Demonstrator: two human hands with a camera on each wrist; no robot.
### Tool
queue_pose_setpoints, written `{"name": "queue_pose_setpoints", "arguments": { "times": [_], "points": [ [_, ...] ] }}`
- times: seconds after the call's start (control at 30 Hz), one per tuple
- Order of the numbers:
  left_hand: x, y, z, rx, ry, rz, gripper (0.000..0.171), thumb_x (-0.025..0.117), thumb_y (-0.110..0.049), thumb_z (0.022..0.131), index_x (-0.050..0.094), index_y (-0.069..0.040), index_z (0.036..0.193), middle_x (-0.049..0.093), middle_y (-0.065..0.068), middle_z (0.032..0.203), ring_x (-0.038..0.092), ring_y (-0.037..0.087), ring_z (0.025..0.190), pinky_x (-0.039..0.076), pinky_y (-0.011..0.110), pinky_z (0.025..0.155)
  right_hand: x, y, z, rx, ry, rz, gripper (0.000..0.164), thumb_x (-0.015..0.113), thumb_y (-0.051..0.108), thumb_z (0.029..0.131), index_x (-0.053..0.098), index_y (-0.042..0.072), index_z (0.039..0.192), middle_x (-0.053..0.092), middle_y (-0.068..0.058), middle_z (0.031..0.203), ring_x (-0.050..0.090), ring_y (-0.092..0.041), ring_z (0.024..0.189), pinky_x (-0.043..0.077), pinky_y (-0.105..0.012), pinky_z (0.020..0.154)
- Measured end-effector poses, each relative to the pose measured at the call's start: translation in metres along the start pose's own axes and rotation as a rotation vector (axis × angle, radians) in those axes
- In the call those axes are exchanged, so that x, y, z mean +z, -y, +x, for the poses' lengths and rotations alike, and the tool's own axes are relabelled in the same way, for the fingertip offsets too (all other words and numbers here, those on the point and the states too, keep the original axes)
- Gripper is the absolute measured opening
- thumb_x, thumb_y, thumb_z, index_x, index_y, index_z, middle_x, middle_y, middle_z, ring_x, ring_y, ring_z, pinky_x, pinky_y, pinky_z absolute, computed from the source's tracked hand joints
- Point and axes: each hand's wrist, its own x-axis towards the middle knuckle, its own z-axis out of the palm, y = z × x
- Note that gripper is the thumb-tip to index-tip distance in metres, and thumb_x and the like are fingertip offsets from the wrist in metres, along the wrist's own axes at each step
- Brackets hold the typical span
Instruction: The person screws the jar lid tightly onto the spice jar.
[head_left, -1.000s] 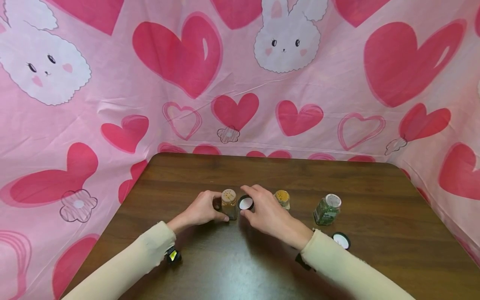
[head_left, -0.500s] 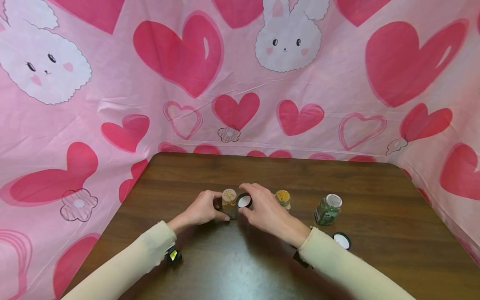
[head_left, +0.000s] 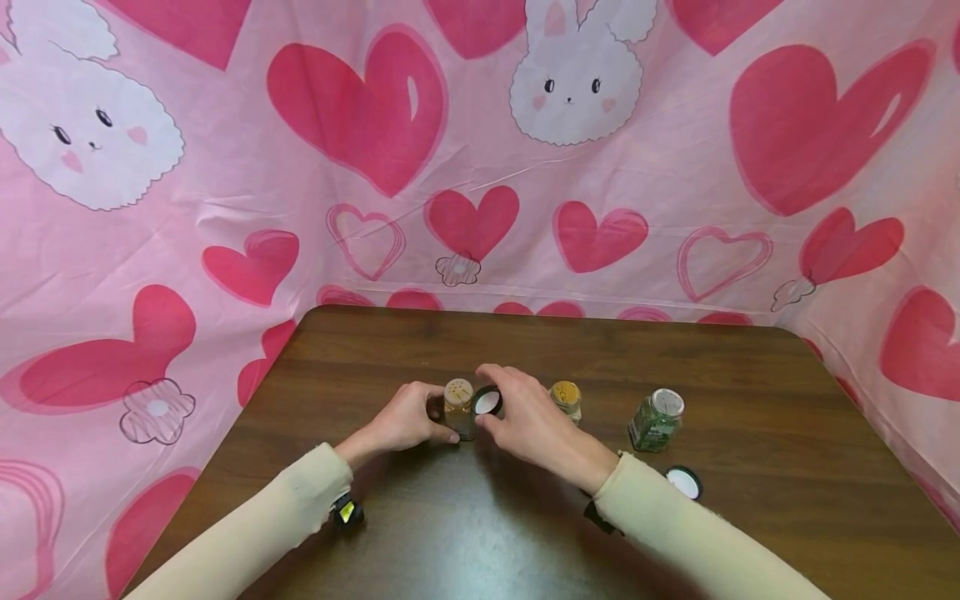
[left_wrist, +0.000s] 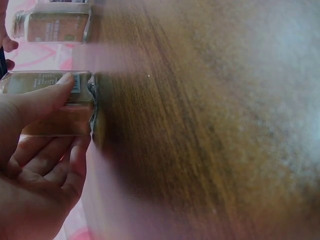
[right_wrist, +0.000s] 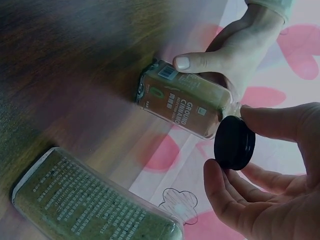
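My left hand [head_left: 401, 418] grips an upright glass jar of ground cinnamon [head_left: 459, 421], thumb on one side and fingers on the other. The jar stands on the table, its perforated shaker top showing. In the right wrist view, "GROUND CINNAMON" can be read on the jar [right_wrist: 185, 102]. My right hand [head_left: 532, 421] pinches a black screw lid [head_left: 487, 402] between thumb and fingers. Tilted on edge, the lid's white inside faces up and toward me, just right of the cinnamon jar's top. In the right wrist view the lid [right_wrist: 234, 143] shows its black outside.
Behind my right hand stands a jar of yellow spice [head_left: 566, 395], partly hidden. Farther right is a jar of green herbs [head_left: 655, 421], with another black lid [head_left: 684, 482] lying white side up nearer me. A heart-patterned pink cloth [head_left: 600, 167] hangs around the brown table [head_left: 420, 342].
My right hand has shifted slightly left with the lid, bringing it a little closer to the cinnamon jar's top. My left hand and the jars have stayed put.
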Motion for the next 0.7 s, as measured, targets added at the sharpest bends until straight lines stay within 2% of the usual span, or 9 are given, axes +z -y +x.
{"name": "queue_pose_setpoints", "arguments": {
  "times": [0.7],
  "points": [
    [0.0002,0.0006,-0.0004,-0.007,0.005,-0.006,0.045,0.098,-0.013,0.075,0.077,-0.006,0.114,0.075,-0.003,0.094,0.066,0.013,0.079,0.056,0.033,0.075,-0.0014,0.0021,0.0033,-0.006,-0.004,-0.014,0.056,0.088,0.015,0.087,0.062,0.005,0.136,0.07,-0.011,0.126,0.066,-0.028,0.113,0.053,-0.047,0.094]
  ]
}}
